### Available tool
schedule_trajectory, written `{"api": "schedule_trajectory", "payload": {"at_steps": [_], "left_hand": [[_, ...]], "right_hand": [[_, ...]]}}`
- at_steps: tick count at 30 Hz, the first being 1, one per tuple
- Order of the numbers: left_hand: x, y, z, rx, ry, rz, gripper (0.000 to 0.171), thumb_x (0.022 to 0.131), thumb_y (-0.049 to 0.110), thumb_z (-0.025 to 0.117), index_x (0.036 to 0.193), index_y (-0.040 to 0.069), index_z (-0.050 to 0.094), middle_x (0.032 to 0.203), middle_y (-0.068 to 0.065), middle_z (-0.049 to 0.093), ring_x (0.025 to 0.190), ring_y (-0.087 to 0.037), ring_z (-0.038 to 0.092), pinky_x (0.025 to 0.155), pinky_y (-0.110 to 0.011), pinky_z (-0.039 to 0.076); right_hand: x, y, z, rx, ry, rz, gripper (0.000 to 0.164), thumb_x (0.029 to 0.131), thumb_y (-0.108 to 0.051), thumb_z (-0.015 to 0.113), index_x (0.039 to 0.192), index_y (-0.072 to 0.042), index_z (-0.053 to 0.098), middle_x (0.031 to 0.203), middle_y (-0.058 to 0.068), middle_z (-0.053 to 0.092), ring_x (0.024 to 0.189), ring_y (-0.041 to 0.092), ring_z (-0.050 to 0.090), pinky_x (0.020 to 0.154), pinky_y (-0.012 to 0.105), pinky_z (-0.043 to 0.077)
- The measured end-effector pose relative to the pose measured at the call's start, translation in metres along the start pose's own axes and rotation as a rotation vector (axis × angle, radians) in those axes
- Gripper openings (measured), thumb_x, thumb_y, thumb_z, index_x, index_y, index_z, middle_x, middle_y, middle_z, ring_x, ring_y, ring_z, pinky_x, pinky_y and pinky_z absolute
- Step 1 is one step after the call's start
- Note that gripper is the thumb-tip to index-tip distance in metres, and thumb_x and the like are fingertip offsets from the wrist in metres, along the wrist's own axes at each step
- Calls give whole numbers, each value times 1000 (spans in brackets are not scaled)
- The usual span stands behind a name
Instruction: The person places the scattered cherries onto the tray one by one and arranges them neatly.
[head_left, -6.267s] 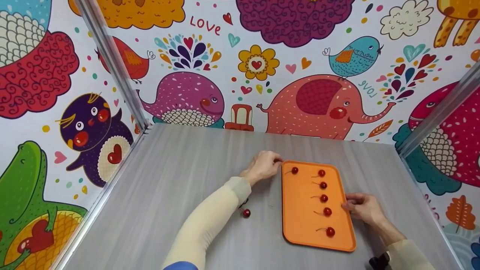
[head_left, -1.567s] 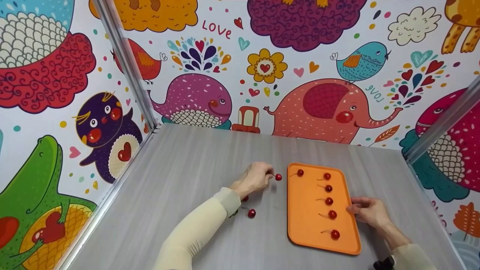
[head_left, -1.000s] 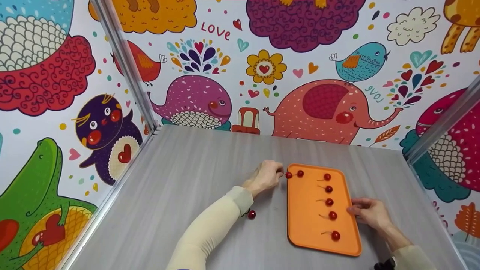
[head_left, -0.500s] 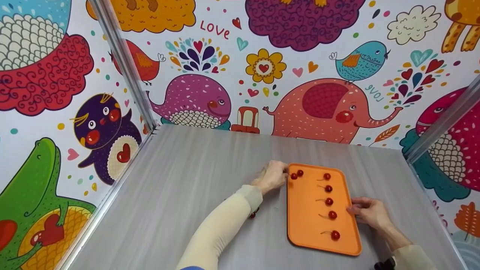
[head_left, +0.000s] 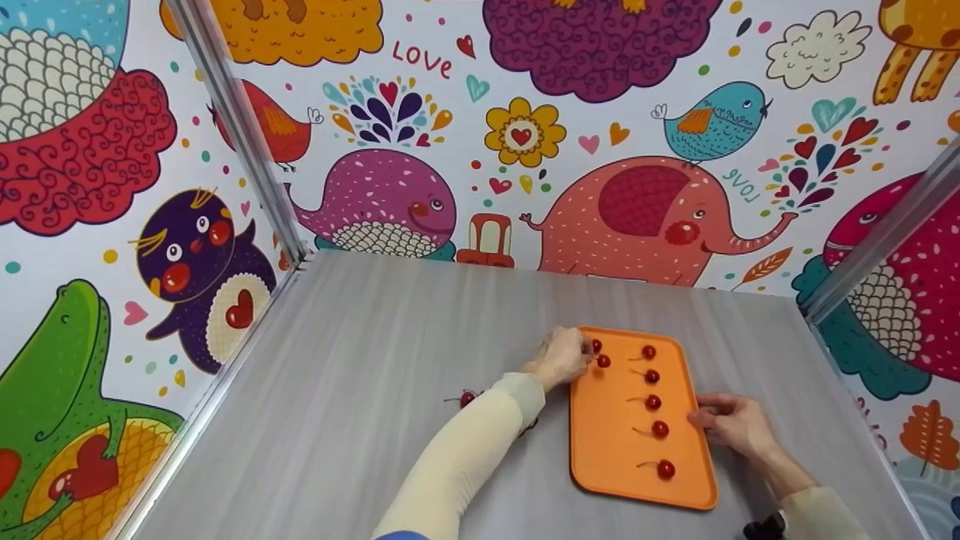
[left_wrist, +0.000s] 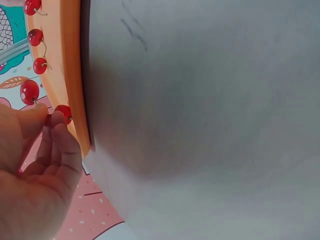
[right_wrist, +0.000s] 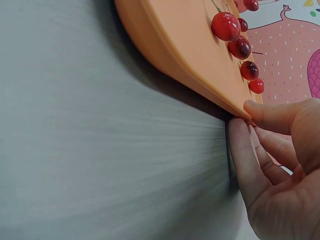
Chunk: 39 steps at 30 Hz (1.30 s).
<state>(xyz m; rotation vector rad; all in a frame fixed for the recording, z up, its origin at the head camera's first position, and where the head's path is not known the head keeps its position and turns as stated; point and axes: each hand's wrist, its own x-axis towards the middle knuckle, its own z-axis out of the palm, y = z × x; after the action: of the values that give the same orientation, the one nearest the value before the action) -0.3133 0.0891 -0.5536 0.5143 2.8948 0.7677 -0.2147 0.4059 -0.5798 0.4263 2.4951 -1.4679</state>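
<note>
My left hand [head_left: 562, 356] pinches a red cherry [head_left: 603, 361] by its stem, just over the upper left of the orange tray [head_left: 611, 442]. In the left wrist view the held cherry [left_wrist: 29, 92] stands above the thumb and fingertips. Another cherry [head_left: 597, 345] lies at that corner, partly behind the fingers. Several cherries with stems form a column down the tray's right side, the lowest cherry [head_left: 666, 470] near the front. My right hand [head_left: 739, 424] grips the tray's right edge, thumb on the rim and fingers beneath, as the right wrist view shows.
On the grey table [head_left: 360, 360], left of the tray, a loose cherry [head_left: 467, 398] lies partly behind the left sleeve [head_left: 465, 450]. Walls with cartoon animals [head_left: 637, 217] rise behind the table and at both sides, with metal posts [head_left: 240, 135] at the corners.
My left hand has carried a cherry by its stem from over the table, rightward past the tray's left rim, to beside the corner cherry. The right hand keeps its hold on the tray.
</note>
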Motion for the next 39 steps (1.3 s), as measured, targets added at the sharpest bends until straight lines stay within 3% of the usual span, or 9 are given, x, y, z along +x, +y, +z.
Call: {"api": "schedule_trajectory", "payload": {"at_steps": [10, 15, 19, 25, 30, 39], "left_hand": [[2, 4, 4, -47, -11, -100, 18, 104, 21, 78, 87, 26, 81, 100, 9, 77, 83, -9, 63, 71, -26, 53], [3, 4, 6, -6, -11, -61, 25, 104, 19, 76, 81, 24, 79, 89, 11, 74, 76, -9, 59, 64, -24, 46], [5, 5, 9, 50, -10, -11, 33, 105, 16, 74, 73, 21, 73, 75, 9, 63, 68, -10, 51, 59, -25, 39], [6, 5, 13, 128, -11, 34, 34, 105, 15, 75, 72, 20, 68, 71, 7, 55, 65, -11, 48, 59, -25, 39], [6, 6, 15, 144, -7, 43, 35, 104, 14, 76, 71, 19, 65, 70, 7, 53, 63, -10, 47, 57, -26, 38], [5, 9, 15, 136, 18, 33, 37, 101, 14, 77, 68, 20, 62, 66, 9, 48, 62, -10, 44, 55, -26, 35]], "right_hand": [[-2, -1, 2, -11, -9, -44, 57, 102, -16, 84, 146, 14, 64, 102, 0, 80, 87, 7, 77, 80, 33, 70], [-3, 0, 2, -37, -5, -59, 56, 103, -18, 83, 146, 13, 65, 107, 4, 81, 89, 8, 77, 81, 33, 70], [-3, 1, 1, -33, -6, -56, 56, 103, -18, 83, 146, 13, 64, 108, 5, 81, 90, 8, 77, 81, 33, 70], [-2, 0, 1, -20, -5, -18, 56, 101, -17, 84, 145, 12, 66, 104, 3, 81, 88, 9, 76, 80, 34, 70], [0, 0, 1, 6, 0, 7, 56, 100, -16, 85, 144, 13, 66, 98, -2, 80, 86, 8, 76, 78, 34, 70], [-1, 1, 2, -13, 21, -9, 56, 101, -13, 83, 146, 15, 64, 100, 3, 78, 86, 9, 76, 76, 33, 69]]}}
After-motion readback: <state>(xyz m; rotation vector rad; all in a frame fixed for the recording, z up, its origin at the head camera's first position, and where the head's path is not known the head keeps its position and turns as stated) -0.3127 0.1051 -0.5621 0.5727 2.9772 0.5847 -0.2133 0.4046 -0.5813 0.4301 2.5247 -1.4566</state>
